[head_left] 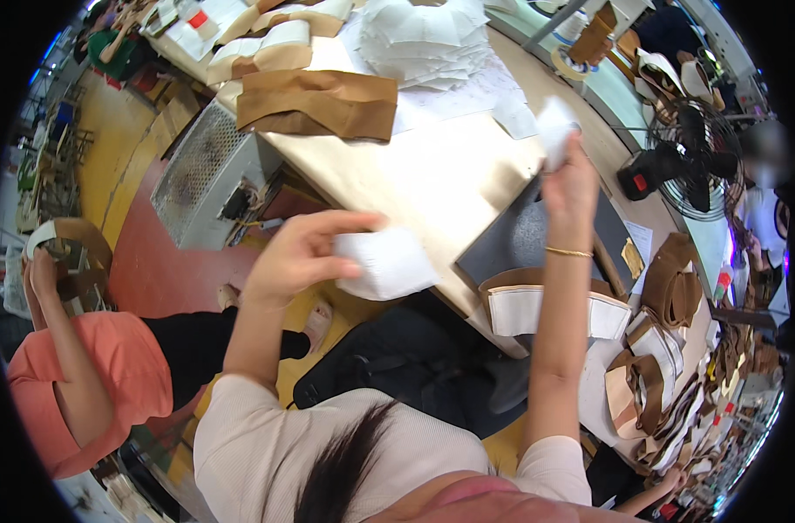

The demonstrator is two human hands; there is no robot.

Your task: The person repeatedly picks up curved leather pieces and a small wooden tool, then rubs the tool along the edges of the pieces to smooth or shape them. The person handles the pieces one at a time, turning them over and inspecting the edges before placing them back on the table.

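At the far left of the frame a co-worker in an orange top (110,375) sits with a raised hand on a tan and white piece (62,248); that is not the wearer's own hand. Moving right, the left hand (297,257) sits mid-frame, fingers pinched on a white folded piece (387,263) held in the air over the floor, just off the near edge of the worktop (415,174). Further right, the right hand (570,187) is lifted above the worktop, closed around a smaller white piece (556,131) near the grey mat (519,240).

To handle this well, I would judge that each piece should be kept flat and gripped by an edge, so that it does not crease, and the two kept well apart until aligned over the mat. The tan and white stacks (546,309) at lower right lie close to the right forearm; a low sweep could knock them.
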